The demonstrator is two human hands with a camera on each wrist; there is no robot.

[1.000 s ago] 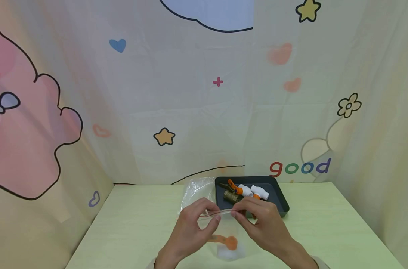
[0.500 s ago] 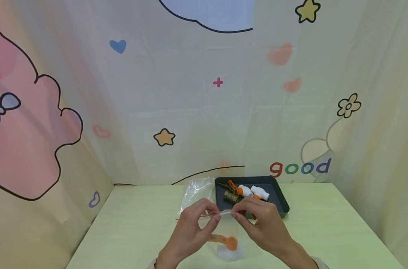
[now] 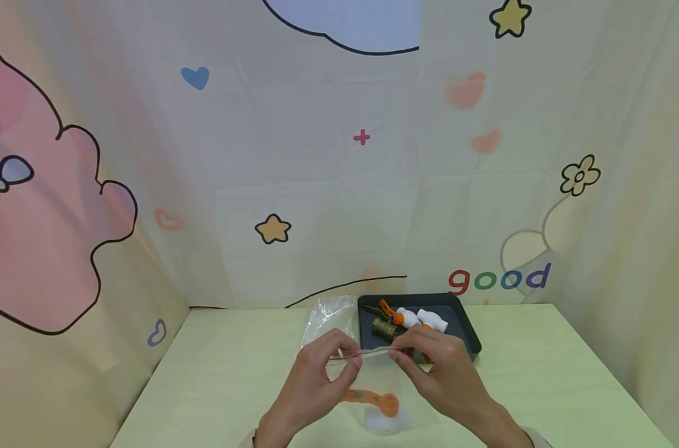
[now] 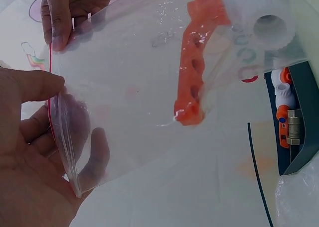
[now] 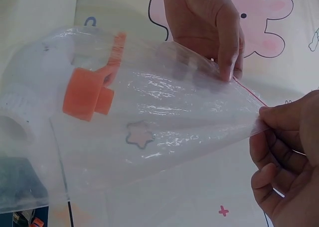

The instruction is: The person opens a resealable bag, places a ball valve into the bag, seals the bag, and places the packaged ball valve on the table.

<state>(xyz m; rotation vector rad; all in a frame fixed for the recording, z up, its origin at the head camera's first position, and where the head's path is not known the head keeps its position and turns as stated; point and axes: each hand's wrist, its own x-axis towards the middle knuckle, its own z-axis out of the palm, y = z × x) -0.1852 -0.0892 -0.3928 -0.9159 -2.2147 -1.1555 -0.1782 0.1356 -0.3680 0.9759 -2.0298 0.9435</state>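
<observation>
A clear zip-lock bag with a red line along its mouth hangs between my two hands. My left hand pinches the seal strip between thumb and fingers at the left. Further right along the same strip, my right hand pinches it with thumb and index finger. Inside the bag is a white plastic ball valve with an orange handle. In the head view the valve shows below the hands, blurred by the plastic. A short stretch of seal is visible between the fingertips.
Behind the hands, a dark tray holds several valves, white-and-orange ones and a brass-coloured fitting. Left of it lies another clear plastic bag on the pale table. A printed curtain hangs behind.
My right hand has shifted slightly right along the seal, and the gap between the hands is wider. The bag and valve have swung a little to the right.
</observation>
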